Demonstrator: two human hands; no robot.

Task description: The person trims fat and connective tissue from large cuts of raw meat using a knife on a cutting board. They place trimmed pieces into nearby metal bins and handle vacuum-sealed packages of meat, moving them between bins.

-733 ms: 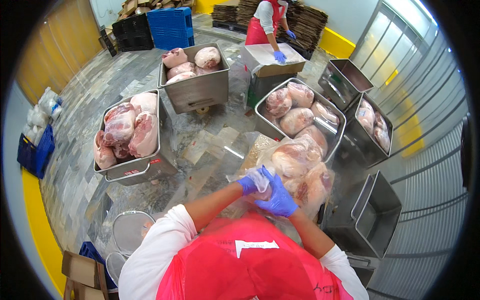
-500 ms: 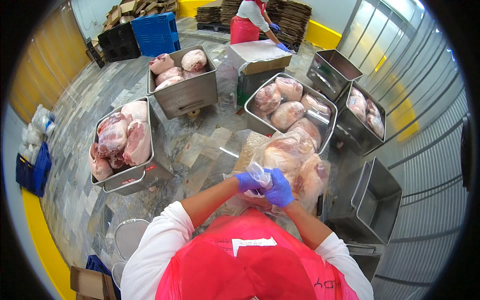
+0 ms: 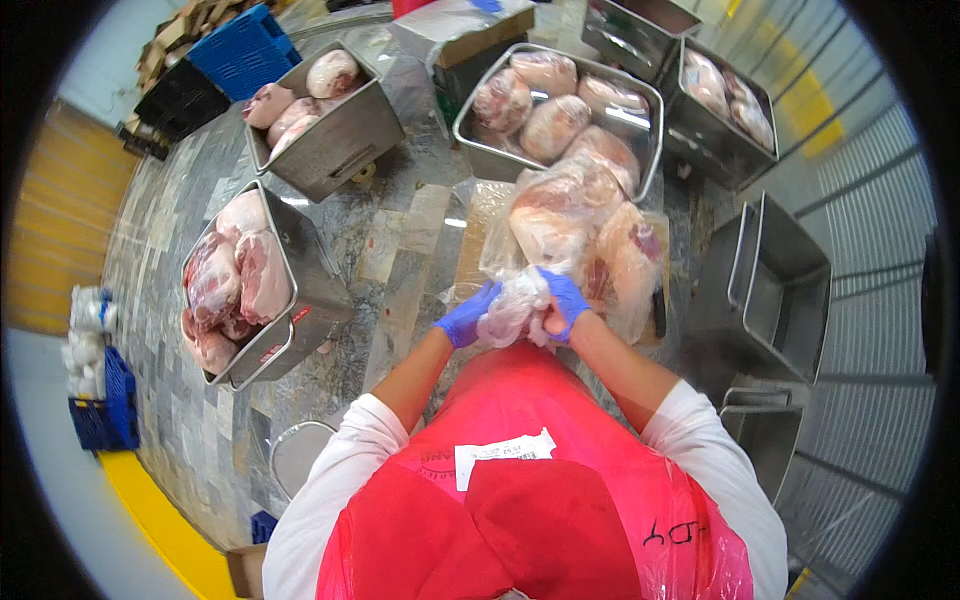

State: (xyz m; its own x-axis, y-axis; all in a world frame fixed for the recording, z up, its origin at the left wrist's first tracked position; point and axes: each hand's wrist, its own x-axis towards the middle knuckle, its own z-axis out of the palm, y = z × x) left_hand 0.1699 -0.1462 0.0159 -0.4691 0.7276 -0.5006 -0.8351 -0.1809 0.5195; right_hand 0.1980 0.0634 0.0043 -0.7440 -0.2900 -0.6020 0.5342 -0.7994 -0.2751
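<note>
A clear plastic bag point(image 3: 518, 303) is bunched in front of my apron. My left hand point(image 3: 468, 316), in a purple-blue glove, closes on the left side of this bunched plastic. On its right side, my right hand point(image 3: 566, 300) grips the same plastic, also gloved. Just beyond the hands, wrapped large cuts of raw meat point(image 3: 556, 214) rest on a brown surface, probably cardboard point(image 3: 476, 245). Another plastic-covered cut point(image 3: 627, 262) lies beside them, to the right. The bunched plastic hides some of my fingertips.
A steel tub point(image 3: 466, 140) of wrapped meat stands just beyond. Two more meat tubs are at left, near point(image 3: 310, 335) and far point(image 3: 385, 145). Stacked steel tubs point(image 3: 745, 335) are on the right. At the far edge, a covered box point(image 3: 470, 50) stands beside a partly visible person.
My hands have moved apart from their joined grip at the bag's twisted neck. The plastic between them is now a wider, looser bunch. The view has tilted toward my apron.
</note>
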